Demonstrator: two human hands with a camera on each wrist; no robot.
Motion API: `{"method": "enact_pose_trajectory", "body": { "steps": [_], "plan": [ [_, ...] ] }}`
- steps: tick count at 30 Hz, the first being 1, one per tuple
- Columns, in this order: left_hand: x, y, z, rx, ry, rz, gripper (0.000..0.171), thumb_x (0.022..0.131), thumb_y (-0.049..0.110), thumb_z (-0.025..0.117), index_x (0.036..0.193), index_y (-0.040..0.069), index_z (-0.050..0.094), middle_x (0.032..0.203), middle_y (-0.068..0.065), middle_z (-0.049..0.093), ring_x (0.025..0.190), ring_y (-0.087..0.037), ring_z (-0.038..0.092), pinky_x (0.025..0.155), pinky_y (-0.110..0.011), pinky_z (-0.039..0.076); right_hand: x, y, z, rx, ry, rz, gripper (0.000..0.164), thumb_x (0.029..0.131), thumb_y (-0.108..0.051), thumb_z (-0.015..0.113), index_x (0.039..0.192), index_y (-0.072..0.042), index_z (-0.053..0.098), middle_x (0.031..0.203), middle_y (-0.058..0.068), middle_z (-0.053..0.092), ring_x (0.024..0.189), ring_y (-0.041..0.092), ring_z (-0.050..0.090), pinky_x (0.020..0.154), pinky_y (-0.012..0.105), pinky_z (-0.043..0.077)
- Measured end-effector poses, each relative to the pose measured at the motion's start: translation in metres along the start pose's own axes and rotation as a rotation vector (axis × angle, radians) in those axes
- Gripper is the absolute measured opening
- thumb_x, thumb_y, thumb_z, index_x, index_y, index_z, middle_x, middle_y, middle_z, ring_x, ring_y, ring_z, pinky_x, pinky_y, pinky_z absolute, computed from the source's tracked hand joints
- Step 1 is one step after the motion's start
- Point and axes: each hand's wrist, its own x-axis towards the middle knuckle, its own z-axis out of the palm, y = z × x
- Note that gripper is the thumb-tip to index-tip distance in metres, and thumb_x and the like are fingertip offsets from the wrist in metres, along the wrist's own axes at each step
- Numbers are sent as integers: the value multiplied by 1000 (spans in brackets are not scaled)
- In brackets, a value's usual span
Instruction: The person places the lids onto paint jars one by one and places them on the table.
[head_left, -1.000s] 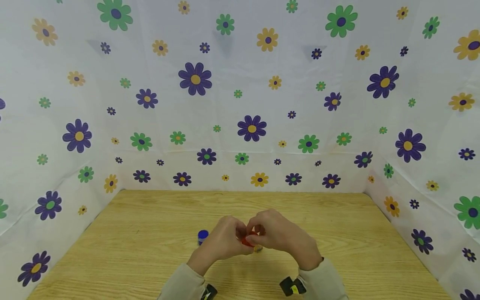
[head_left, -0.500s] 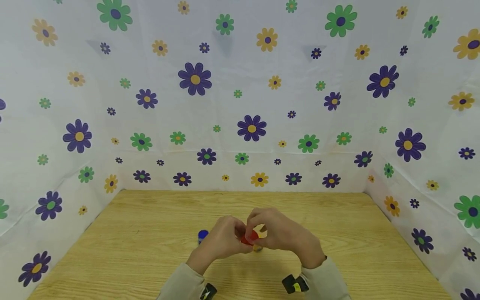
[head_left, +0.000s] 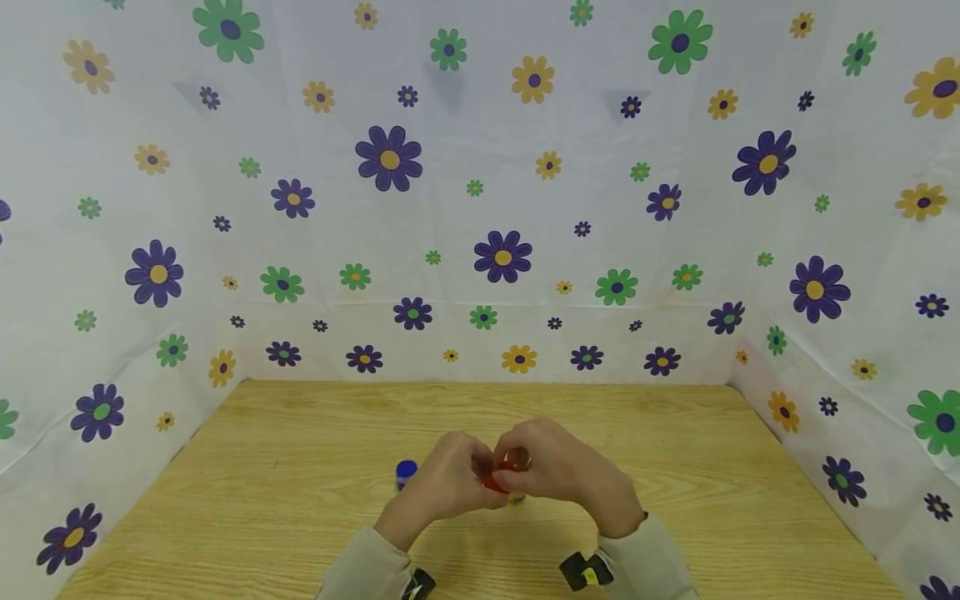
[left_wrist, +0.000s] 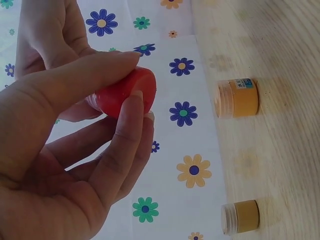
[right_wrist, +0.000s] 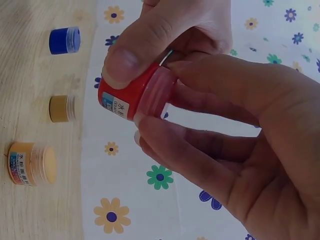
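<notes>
Both hands meet over the table around a small red paint jar [right_wrist: 132, 95] with a label and a clear screw lid [right_wrist: 155, 92]. My left hand [head_left: 450, 479] grips the red body between thumb and fingers, as the left wrist view shows. The fingers of my right hand [head_left: 558, 467] pinch the ribbed lid from the other side. The jar lies tilted on its side in the air, its base toward the left wrist camera. In the head view the hands hide most of it.
On the wooden table [head_left: 300, 467] stand a blue paint jar [head_left: 407, 472] to the left of the hands, an ochre jar [right_wrist: 61, 108] and a larger light-orange jar [right_wrist: 31, 164]. A flowered white cloth [head_left: 450, 250] walls the table at the back and sides.
My right hand has shifted slightly outward and then come back in, its fingers changing their hold around the lid. My left hand and the red paint jar stay nearly in place.
</notes>
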Motion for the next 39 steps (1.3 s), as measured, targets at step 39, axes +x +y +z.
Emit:
{"method": "enact_pose_trajectory", "body": {
  "steps": [39],
  "plan": [
    [-1, -3, -2, -37, 3, -2, 16, 74, 11, 91, 87, 8, 81, 81, -2, 78, 69, -8, 69, 62, -22, 56, -2, 2, 0, 97, -29, -17, 15, 87, 1, 79, 100, -6, 80, 98, 4, 75, 89, 7, 69, 74, 14, 56]
  ]
}}
